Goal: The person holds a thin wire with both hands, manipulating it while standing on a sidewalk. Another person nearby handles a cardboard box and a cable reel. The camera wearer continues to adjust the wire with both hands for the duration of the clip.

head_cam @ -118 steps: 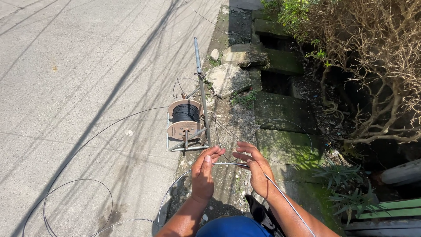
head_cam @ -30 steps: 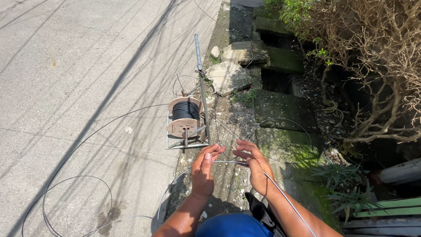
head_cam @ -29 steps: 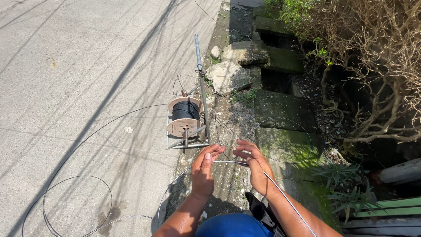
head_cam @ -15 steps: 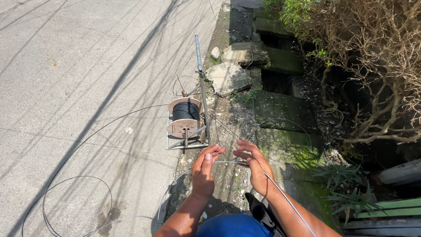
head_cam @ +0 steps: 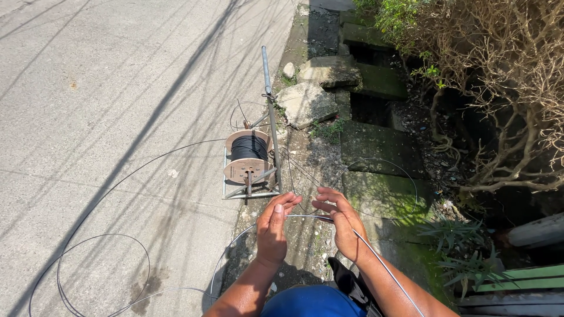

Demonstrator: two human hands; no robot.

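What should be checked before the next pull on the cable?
1. Both hands on cable: ok, left hand and right hand pinch it.
2. Reel upright in its stand: ok.
3. Cable left on reel: ok, black windings show.
4. Loose loops on road: ok, lying open, no knot seen.
5. Thin loop by slabs: cannot tell if snagged.
6. Path from reel to hands: cannot tell.
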